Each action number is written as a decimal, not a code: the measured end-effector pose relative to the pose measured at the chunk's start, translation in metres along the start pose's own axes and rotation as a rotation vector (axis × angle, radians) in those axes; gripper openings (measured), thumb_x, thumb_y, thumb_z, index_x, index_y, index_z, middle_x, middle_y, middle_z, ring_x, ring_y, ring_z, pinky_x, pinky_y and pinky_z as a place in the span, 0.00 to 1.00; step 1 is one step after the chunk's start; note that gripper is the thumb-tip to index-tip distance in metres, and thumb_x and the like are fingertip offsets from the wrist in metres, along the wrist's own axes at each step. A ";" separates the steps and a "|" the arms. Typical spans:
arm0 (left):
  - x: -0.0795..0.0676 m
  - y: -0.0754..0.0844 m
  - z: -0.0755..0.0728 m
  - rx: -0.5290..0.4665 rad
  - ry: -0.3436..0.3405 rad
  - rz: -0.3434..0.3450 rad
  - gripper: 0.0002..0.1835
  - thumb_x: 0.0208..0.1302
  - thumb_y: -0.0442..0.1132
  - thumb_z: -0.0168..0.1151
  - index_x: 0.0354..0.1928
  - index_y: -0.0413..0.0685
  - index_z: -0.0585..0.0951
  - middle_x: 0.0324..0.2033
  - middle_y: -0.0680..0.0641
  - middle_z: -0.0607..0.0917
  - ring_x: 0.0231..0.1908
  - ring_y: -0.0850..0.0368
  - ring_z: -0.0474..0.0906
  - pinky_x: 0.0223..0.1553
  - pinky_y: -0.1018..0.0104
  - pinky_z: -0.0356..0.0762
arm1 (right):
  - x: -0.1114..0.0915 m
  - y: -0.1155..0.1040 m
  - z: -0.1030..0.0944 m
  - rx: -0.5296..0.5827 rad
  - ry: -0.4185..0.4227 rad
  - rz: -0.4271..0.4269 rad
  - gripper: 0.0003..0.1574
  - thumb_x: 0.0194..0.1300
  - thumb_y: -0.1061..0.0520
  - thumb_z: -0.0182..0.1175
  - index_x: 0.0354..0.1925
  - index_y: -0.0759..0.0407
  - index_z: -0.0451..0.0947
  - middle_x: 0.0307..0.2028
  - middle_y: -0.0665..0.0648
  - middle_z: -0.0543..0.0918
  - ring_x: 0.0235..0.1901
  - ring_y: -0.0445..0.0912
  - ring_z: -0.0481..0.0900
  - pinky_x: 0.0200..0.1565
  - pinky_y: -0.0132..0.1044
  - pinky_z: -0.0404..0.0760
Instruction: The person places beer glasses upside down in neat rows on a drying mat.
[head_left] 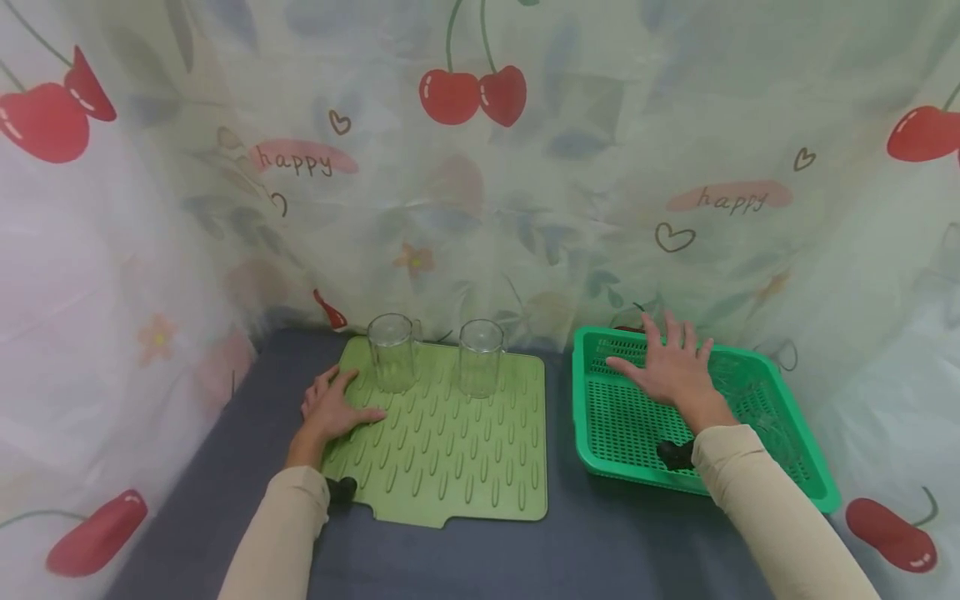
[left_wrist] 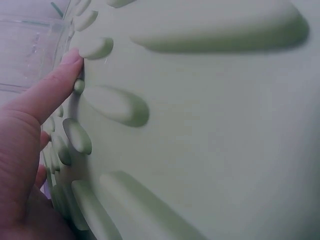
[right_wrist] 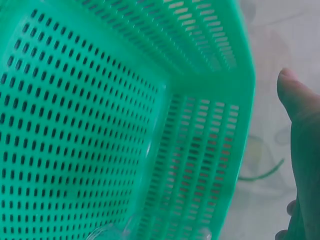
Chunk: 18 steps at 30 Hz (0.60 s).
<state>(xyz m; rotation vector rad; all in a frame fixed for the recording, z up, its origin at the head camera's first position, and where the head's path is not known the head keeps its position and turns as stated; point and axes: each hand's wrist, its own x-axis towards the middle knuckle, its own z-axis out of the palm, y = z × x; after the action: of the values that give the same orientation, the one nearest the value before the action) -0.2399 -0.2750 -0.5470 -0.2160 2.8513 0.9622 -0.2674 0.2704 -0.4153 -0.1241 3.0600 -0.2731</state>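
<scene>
My left hand [head_left: 333, 408] rests at the left edge of a light green ridged drying mat [head_left: 450, 467], thumb and fingers spread apart. In the left wrist view its thumb [left_wrist: 50, 90] lies against the mat's ridged surface. Two clear glass mugs stand upright at the back of the mat: the left mug [head_left: 392, 354] is nearer that hand, the right mug [head_left: 480, 358] farther off. Over the green plastic basket [head_left: 622, 477] my right hand [head_left: 675, 371] hovers with spread fingers, holding nothing. Clear glassware [head_left: 757, 408] lies in the basket's right side; its exact shapes are hard to make out.
A dark grey tabletop [head_left: 480, 567] lies under the mat and basket, with a strip of it between the two. Behind and at both sides hangs a pale curtain [head_left: 487, 208] printed with cherries, close to the back edges of mat and basket.
</scene>
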 end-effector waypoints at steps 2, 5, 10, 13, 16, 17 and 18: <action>-0.001 0.001 -0.001 0.000 0.002 0.001 0.60 0.51 0.65 0.77 0.80 0.51 0.57 0.81 0.35 0.43 0.76 0.26 0.39 0.70 0.25 0.43 | -0.002 0.007 -0.001 0.002 -0.003 0.017 0.68 0.66 0.16 0.45 0.82 0.57 0.36 0.79 0.76 0.36 0.76 0.80 0.33 0.67 0.83 0.32; -0.003 0.004 -0.002 -0.004 0.007 0.003 0.60 0.51 0.64 0.77 0.80 0.51 0.57 0.81 0.35 0.43 0.76 0.26 0.39 0.70 0.25 0.43 | -0.005 0.017 -0.001 0.009 -0.002 0.041 0.69 0.66 0.16 0.44 0.82 0.58 0.36 0.78 0.78 0.36 0.75 0.81 0.33 0.66 0.84 0.33; -0.005 0.006 -0.003 -0.005 0.012 -0.002 0.60 0.52 0.64 0.77 0.81 0.51 0.57 0.81 0.36 0.43 0.77 0.27 0.39 0.70 0.26 0.43 | -0.008 0.034 0.001 0.010 -0.013 0.077 0.70 0.65 0.15 0.43 0.82 0.59 0.36 0.78 0.79 0.36 0.74 0.83 0.32 0.65 0.85 0.33; -0.006 0.006 -0.003 -0.007 0.011 -0.003 0.59 0.52 0.64 0.77 0.81 0.52 0.57 0.81 0.36 0.43 0.77 0.27 0.39 0.70 0.25 0.43 | -0.010 0.042 0.002 0.017 -0.041 0.104 0.71 0.64 0.14 0.42 0.82 0.59 0.34 0.78 0.79 0.34 0.74 0.84 0.29 0.64 0.85 0.33; -0.006 0.006 -0.003 -0.009 0.009 -0.001 0.59 0.52 0.64 0.77 0.81 0.52 0.56 0.81 0.36 0.43 0.76 0.27 0.39 0.70 0.25 0.43 | -0.010 0.047 0.002 0.018 -0.063 0.126 0.73 0.64 0.13 0.41 0.82 0.59 0.32 0.77 0.80 0.32 0.73 0.85 0.27 0.64 0.86 0.33; -0.006 0.005 -0.004 -0.011 0.009 0.000 0.59 0.52 0.63 0.77 0.81 0.51 0.56 0.81 0.36 0.43 0.77 0.27 0.39 0.70 0.25 0.43 | -0.010 0.048 0.002 0.018 -0.066 0.130 0.73 0.64 0.13 0.41 0.82 0.59 0.32 0.77 0.80 0.32 0.72 0.85 0.26 0.64 0.86 0.33; -0.005 0.005 -0.004 -0.010 0.011 0.001 0.59 0.52 0.64 0.77 0.81 0.51 0.57 0.81 0.36 0.43 0.76 0.27 0.39 0.70 0.25 0.43 | -0.010 0.049 0.002 0.018 -0.067 0.134 0.73 0.64 0.13 0.40 0.82 0.59 0.32 0.77 0.80 0.32 0.72 0.85 0.26 0.64 0.86 0.33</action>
<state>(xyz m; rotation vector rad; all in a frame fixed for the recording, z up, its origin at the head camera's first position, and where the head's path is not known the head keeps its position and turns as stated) -0.2357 -0.2727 -0.5401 -0.2219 2.8570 0.9786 -0.2611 0.3194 -0.4258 0.0709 2.9813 -0.2814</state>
